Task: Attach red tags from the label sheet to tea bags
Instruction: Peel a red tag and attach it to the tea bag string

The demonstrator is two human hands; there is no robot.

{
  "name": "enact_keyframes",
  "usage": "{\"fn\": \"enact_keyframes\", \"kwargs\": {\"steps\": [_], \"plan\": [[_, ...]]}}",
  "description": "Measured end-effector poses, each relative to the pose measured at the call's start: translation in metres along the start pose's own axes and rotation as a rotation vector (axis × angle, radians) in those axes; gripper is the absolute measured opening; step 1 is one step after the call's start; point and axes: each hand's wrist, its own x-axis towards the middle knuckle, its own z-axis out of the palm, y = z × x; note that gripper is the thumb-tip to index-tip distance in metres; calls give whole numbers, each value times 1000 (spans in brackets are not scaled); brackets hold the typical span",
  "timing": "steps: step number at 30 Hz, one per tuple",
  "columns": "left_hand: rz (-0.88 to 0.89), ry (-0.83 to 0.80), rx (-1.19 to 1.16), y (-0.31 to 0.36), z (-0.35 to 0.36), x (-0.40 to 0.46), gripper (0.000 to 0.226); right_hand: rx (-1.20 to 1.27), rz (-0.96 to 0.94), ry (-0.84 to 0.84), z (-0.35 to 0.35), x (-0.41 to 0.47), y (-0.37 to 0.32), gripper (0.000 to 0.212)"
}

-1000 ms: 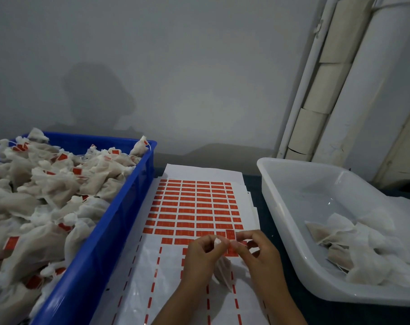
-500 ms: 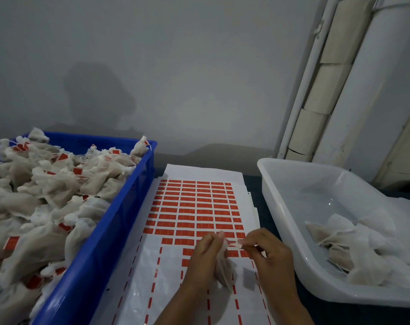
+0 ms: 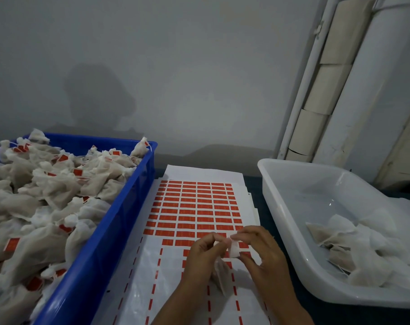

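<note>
While both meet above the label sheet [image 3: 194, 207], left hand [image 3: 202, 256] and right hand [image 3: 262, 254] pinch one tea bag [image 3: 234, 249].

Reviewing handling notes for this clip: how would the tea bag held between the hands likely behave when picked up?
Probably floppy: the tea bag sags below the left hand and right hand. Likely light, since fingertips alone hold it. Its thin mesh looks tearable.

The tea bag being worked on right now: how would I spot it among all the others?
Look between the blue plastic crate and the white plastic tub, at the white label sheet with red tags. Above its near end, the left hand and right hand pinch one white mesh tea bag. It alone is outside both containers.
</note>
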Motion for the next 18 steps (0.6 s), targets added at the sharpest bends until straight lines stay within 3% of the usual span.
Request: {"fn": "enact_keyframes", "kwargs": {"steps": [2,5,8,10,11,14,18], "plan": [[-3,0,5,-1,-1,0,14,49,47,-8,0,0,1,19],[7,1,24,-3,0,0,16,49,38,8,1,1,5,30],[21,1,12,-3,1,1,17,-15,-11,-13,-2,2,5,14],[28,4,4,-2,1,0,15,-24,-1,-15,-4,2,5,33],[34,6,4,-2,1,0,14,-10,22,-16,-3,2,4,33],[44,3,9,0,1,0,11,169,207,-41,1,2,4,5],[31,-36,5,1,-1,0,12,318,348,-68,5,1,2,8]]}}
